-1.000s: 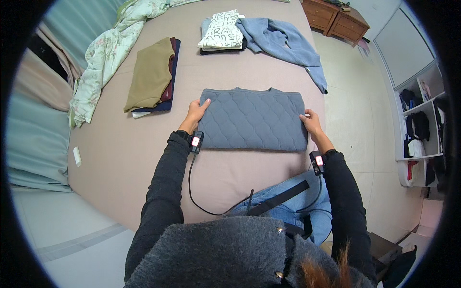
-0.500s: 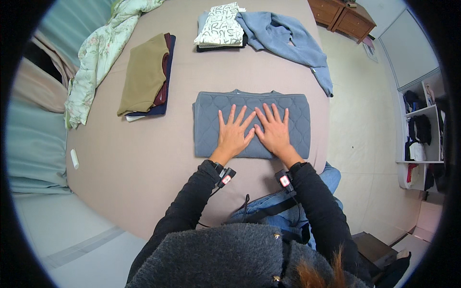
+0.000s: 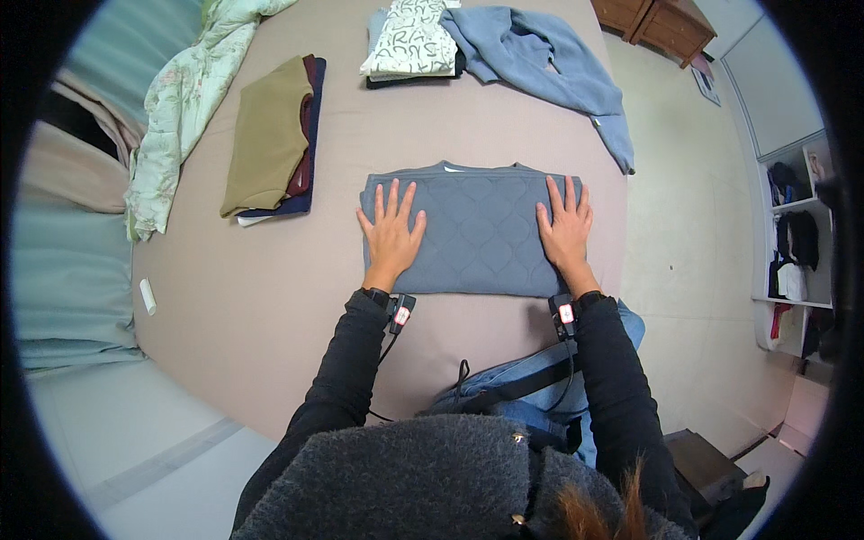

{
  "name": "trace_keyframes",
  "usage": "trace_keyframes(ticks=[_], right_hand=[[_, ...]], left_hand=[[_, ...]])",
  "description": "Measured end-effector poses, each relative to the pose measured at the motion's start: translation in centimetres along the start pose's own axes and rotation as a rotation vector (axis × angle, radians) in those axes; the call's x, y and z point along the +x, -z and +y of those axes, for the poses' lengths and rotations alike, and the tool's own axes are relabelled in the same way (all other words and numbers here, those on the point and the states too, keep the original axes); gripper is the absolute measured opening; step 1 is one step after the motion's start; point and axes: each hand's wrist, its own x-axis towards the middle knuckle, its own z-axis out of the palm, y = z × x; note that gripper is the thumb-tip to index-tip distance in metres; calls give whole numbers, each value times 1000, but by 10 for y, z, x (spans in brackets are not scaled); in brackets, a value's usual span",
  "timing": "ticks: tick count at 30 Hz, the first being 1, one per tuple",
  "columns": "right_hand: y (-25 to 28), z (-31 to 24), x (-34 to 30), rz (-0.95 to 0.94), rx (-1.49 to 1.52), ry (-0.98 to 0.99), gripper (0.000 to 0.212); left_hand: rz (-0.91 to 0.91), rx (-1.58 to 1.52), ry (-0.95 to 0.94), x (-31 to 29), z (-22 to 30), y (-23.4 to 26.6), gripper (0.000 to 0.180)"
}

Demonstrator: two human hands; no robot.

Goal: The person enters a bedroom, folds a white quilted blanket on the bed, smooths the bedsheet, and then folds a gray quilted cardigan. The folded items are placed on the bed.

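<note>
A grey quilted garment (image 3: 481,236), folded into a wide rectangle, lies flat on the bed in front of me. Its neckline edge shows along the far side. My left hand (image 3: 391,236) rests flat on the garment's left end with fingers spread. On the right end lies my right hand (image 3: 564,232), palm down, its fingers stretched out and reaching the far right corner. Neither hand grips anything. Both wrists carry a dark strap with a small black device.
The bed (image 3: 342,261) holds a stack of folded clothes topped by a tan garment (image 3: 265,135), a pile under a white printed garment (image 3: 411,40), a loose blue sweater (image 3: 540,63) and a floral quilt (image 3: 184,99). Open shelves (image 3: 796,252) stand at the right.
My hands have slid apart from the middle of the grey garment to its left and right ends. The view has shifted slightly.
</note>
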Motion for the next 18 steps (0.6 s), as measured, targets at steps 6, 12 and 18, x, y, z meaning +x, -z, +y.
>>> trace_keyframes(ticks=[6,12,18], right_hand=[[27,-46,-12,222,-89,163,52],[6,-80,-51,-23,212,305,57],[0,-38,-46,18,64,311,56]], left_hand=[[126,-26,-113,-8,67,27,49],[49,-94,-251,-35,104,-1,51],[48,-58,-159,-35,43,3,59]])
